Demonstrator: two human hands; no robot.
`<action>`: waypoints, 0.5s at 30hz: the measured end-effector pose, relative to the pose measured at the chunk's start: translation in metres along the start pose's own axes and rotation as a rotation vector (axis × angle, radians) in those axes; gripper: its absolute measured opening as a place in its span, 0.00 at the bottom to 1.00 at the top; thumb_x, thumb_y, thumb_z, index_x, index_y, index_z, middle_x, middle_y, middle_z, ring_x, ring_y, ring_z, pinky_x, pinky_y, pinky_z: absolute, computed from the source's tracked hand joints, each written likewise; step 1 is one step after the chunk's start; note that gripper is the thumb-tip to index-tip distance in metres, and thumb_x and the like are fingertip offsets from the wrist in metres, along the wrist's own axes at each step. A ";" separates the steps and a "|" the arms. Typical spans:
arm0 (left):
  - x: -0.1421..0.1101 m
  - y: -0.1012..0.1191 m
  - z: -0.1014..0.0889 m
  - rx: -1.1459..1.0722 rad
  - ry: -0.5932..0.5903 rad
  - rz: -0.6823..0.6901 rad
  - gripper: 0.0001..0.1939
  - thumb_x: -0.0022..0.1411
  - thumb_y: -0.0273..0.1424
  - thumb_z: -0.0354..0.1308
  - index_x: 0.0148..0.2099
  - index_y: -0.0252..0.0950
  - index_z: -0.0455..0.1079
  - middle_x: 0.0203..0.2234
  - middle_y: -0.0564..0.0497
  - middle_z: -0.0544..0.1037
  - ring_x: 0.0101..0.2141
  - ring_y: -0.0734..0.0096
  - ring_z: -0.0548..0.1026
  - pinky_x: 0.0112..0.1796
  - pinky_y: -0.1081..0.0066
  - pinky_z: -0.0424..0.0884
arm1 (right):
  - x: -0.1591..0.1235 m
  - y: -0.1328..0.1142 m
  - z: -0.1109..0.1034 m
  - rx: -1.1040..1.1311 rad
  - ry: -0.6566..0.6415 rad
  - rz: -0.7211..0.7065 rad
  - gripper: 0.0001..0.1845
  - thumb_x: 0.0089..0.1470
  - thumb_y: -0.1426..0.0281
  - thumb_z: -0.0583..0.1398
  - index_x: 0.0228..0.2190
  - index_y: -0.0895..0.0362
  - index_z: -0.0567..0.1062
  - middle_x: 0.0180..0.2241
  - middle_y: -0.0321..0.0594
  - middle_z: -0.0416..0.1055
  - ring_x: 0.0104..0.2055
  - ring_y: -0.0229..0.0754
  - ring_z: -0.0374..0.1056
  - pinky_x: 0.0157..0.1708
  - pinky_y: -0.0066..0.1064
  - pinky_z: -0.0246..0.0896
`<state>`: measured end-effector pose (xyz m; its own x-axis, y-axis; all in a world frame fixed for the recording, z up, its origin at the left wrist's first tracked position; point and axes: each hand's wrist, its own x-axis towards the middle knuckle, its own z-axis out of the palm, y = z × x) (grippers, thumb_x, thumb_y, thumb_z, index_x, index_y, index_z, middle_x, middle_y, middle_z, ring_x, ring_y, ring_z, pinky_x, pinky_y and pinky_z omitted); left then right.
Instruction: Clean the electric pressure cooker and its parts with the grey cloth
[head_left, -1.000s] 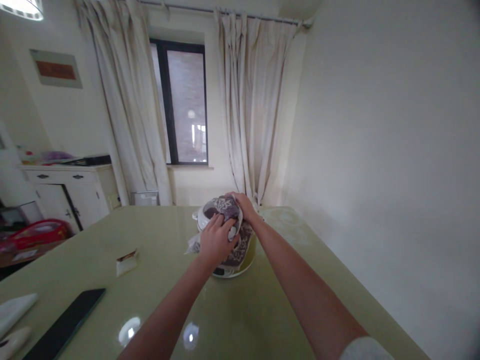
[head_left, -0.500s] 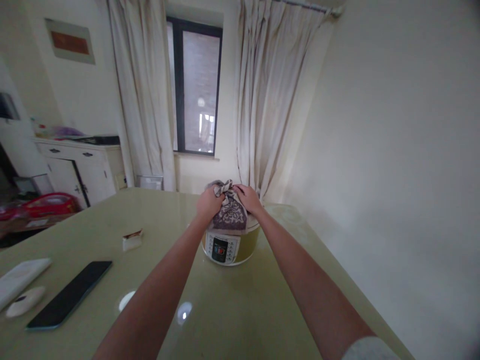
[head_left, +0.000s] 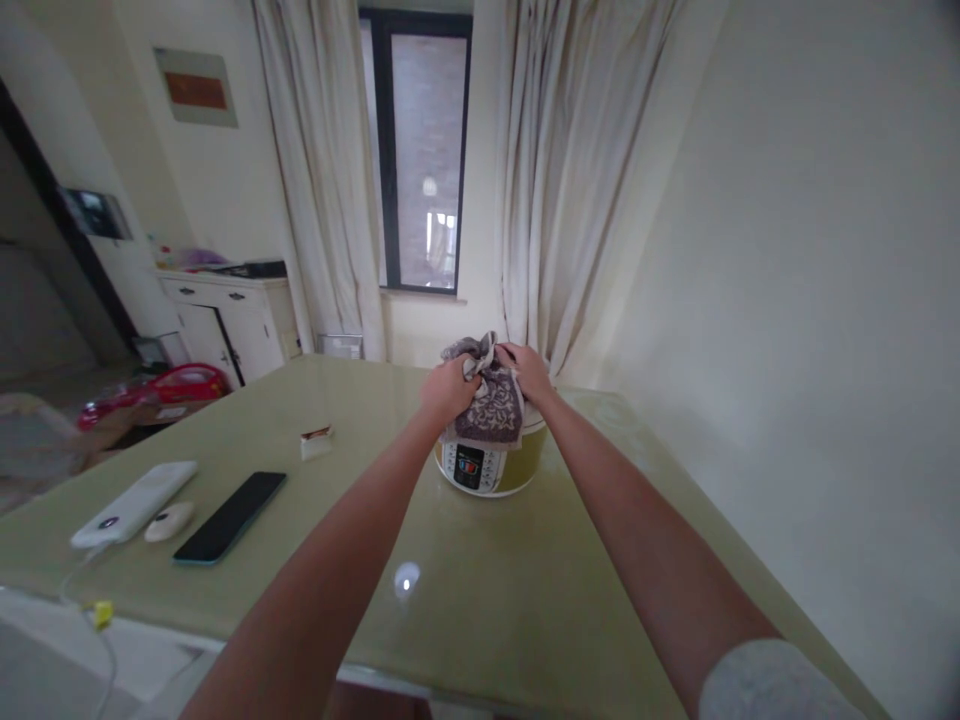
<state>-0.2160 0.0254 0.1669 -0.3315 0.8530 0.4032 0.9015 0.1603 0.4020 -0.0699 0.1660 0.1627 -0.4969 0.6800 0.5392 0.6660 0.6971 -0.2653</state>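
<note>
A patterned purple-grey and cream towel is bunched over the top of a round yellow-green and white cooker. The cooker stands on the table and has a dark control panel with buttons on its front. My left hand is closed on the towel's left side, its fingers gripping a gathered fold. From the right, my right hand reaches over the towel with bent fingers gripping its upper edge. The towel and both hands hide most of the cooker's top.
On the green tabletop at left lie a dark phone, a white power bank with a cable, a small white oval case and a small white packet. A wall borders the right side; curtains hang behind.
The view has tilted down and turned left, so the scene sits further right and the table's front edge shows. Both hands keep hold of the towel, which is bunched slightly differently.
</note>
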 end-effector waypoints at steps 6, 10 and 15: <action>-0.032 0.000 0.003 0.120 0.070 0.117 0.15 0.71 0.43 0.58 0.55 0.46 0.77 0.49 0.43 0.84 0.50 0.50 0.81 0.44 0.61 0.73 | 0.004 -0.003 0.004 -0.101 0.012 0.060 0.27 0.78 0.59 0.46 0.50 0.52 0.83 0.48 0.48 0.84 0.50 0.50 0.77 0.46 0.33 0.62; -0.046 0.004 0.005 0.163 0.123 0.163 0.21 0.73 0.50 0.55 0.55 0.44 0.78 0.47 0.40 0.83 0.49 0.49 0.80 0.44 0.61 0.73 | 0.003 -0.004 0.006 -0.109 0.015 0.069 0.27 0.77 0.63 0.45 0.50 0.54 0.83 0.49 0.51 0.83 0.49 0.52 0.77 0.47 0.35 0.62; -0.061 -0.006 0.017 0.149 0.221 0.276 0.23 0.71 0.54 0.58 0.52 0.42 0.79 0.45 0.40 0.80 0.49 0.50 0.79 0.46 0.60 0.75 | 0.000 -0.003 0.002 -0.086 0.004 0.055 0.23 0.75 0.64 0.49 0.52 0.52 0.82 0.51 0.48 0.83 0.51 0.51 0.76 0.47 0.34 0.62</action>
<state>-0.1960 -0.0186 0.1259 -0.1076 0.7491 0.6537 0.9905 0.0238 0.1358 -0.0729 0.1643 0.1618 -0.4566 0.7154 0.5290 0.7372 0.6370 -0.2253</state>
